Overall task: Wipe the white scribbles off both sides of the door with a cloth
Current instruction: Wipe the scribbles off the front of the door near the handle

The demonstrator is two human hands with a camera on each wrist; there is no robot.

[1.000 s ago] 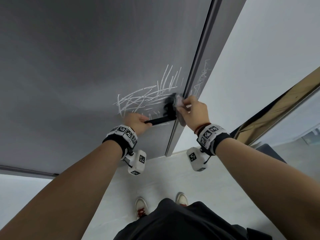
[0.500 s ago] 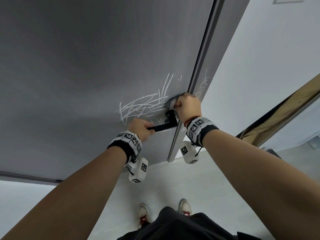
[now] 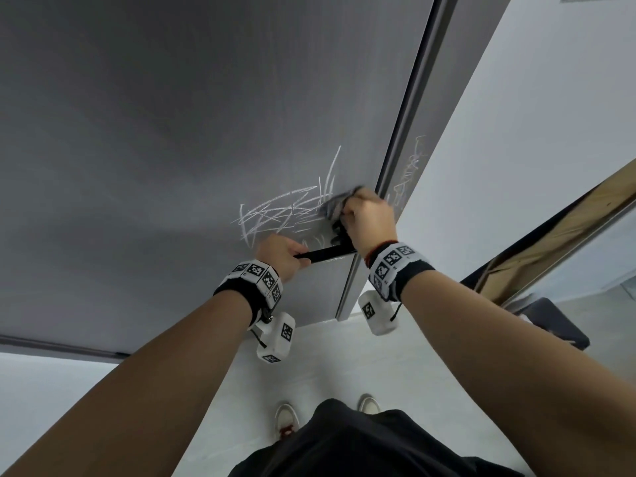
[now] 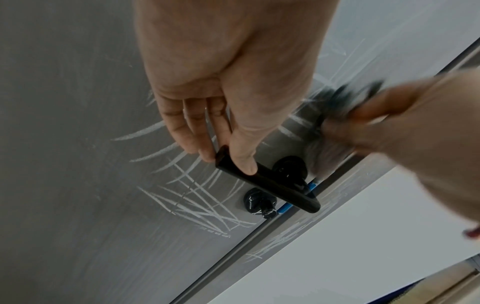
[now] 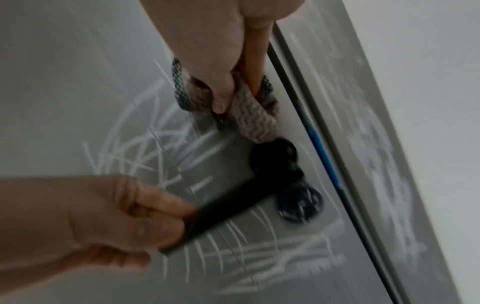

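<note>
A grey door point(image 3: 172, 139) carries white scribbles point(image 3: 282, 211) left of its black lever handle point(image 3: 327, 253). My left hand point(image 3: 278, 256) grips the free end of the handle point(image 4: 265, 181); the thumb lies on top. My right hand point(image 3: 368, 222) grips a bunched knitted cloth point(image 5: 249, 115), grey, beige and dark, and presses it on the door just above the handle's round base point(image 5: 275, 156), close to the door's edge. More scribbles point(image 3: 409, 170) show on the narrow grey surface right of the edge point(image 5: 374, 164).
A white wall point(image 3: 516, 132) stands to the right of the door. A wooden strip point(image 3: 564, 232) and a dark object point(image 3: 557, 321) lie at the right. Pale floor point(image 3: 344, 366) runs below, with my shoes point(image 3: 285, 418) on it. A blue strip point(image 5: 319, 144) runs along the door edge.
My right hand has moved the cloth up and left across the door above the handle. Several strokes near the door's edge are gone. The left hand keeps its grip on the handle.
</note>
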